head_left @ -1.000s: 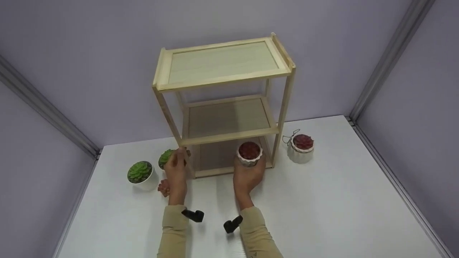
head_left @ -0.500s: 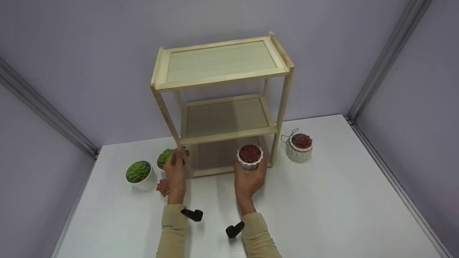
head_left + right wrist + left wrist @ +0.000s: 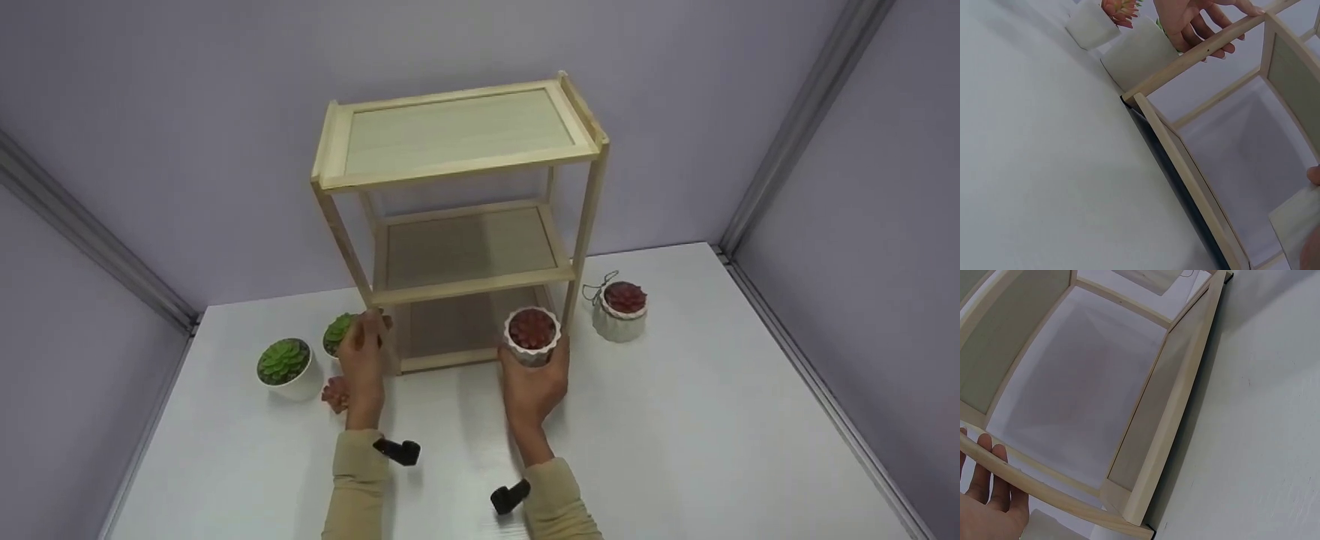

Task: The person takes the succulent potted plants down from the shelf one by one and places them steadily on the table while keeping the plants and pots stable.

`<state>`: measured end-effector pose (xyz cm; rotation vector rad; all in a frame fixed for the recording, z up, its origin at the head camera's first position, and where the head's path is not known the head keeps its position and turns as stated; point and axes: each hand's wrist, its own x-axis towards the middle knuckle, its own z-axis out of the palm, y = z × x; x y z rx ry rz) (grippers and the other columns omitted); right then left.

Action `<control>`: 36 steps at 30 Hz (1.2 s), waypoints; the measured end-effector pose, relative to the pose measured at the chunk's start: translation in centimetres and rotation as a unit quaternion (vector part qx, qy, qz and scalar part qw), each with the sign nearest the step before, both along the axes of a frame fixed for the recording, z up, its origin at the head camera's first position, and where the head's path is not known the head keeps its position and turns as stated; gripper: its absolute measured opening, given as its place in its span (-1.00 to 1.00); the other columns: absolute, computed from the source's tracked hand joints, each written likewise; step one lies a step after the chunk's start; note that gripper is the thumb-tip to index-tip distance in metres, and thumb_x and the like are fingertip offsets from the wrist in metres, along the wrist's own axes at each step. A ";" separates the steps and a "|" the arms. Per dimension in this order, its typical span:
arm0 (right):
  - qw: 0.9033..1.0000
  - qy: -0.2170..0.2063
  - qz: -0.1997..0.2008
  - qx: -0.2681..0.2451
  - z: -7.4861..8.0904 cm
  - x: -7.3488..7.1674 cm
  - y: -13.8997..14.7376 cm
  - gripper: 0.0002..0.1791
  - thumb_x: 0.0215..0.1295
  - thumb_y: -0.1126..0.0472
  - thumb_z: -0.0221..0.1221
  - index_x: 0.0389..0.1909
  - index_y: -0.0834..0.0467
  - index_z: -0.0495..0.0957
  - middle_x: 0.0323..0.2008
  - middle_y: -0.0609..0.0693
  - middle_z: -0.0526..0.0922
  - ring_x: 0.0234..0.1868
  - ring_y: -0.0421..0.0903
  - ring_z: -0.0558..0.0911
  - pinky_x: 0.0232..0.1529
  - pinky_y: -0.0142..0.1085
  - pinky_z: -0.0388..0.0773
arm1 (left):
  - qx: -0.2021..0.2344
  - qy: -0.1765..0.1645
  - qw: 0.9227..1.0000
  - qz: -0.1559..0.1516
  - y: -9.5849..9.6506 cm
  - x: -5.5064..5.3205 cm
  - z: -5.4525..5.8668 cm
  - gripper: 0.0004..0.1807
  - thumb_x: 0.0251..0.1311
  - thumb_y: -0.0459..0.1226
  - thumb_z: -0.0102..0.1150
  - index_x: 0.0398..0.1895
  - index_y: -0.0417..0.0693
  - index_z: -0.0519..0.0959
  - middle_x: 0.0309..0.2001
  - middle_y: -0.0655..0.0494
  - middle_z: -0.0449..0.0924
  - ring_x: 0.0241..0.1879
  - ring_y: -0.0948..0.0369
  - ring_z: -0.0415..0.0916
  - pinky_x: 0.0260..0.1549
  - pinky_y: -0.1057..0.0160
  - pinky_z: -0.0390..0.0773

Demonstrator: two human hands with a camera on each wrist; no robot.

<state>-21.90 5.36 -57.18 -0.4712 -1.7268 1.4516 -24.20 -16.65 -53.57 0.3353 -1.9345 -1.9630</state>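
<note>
My right hand (image 3: 534, 394) holds a small ridged white pot with a red succulent (image 3: 532, 330), upright in front of the lower right side of a wooden shelf rack (image 3: 461, 135). Meanwhile my left hand (image 3: 364, 375) grips the rack's front left post. In the left wrist view, the fingers (image 3: 999, 486) curl round that post (image 3: 1055, 495). The right wrist view catches the left hand (image 3: 1190, 22) on the post too, and part of the held pot (image 3: 1297, 219) at its right edge. Much of the right hand is cut off there.
Left of the rack stand two green succulents in white pots, one in front (image 3: 285, 364) and one partly behind the left hand (image 3: 339, 334). A pinkish succulent (image 3: 336, 394) sits beside the left wrist. Another red potted succulent (image 3: 621, 311) stands right of the rack, against a backing wall (image 3: 675, 150).
The right hand has drawn the potted red succulent back from the rack, slightly to the right and toward me. The left hand keeps its grip on the post. The head view has shifted slightly.
</note>
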 end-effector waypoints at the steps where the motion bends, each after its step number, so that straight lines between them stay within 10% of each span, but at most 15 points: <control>1: 1.000 0.002 0.003 0.001 0.0 0.1 0.2 -0.03 -0.23 0.25 0.69 0.36 0.12 0.55 0.22 0.09 0.72 0.28 0.02 0.66 0.26 -0.02 0.59 | 0.002 0.001 1.000 -0.002 0.0 0.0 0.0 -0.50 0.62 0.05 -0.03 0.25 -0.11 0.64 0.13 -0.08 0.76 0.25 0.21 0.60 0.42 0.04 0.48; 36: 0.994 0.008 0.106 0.035 6.9 4.1 10.5 0.05 -0.19 0.24 0.73 0.41 0.31 0.47 0.33 0.25 0.62 0.41 0.12 0.56 0.44 0.17 0.46 | -0.020 -0.012 1.000 -0.014 -0.5 0.1 -0.2 -0.45 0.59 0.14 -0.03 0.28 -0.02 0.65 0.18 -0.09 0.74 0.22 0.25 0.59 0.34 0.12 0.53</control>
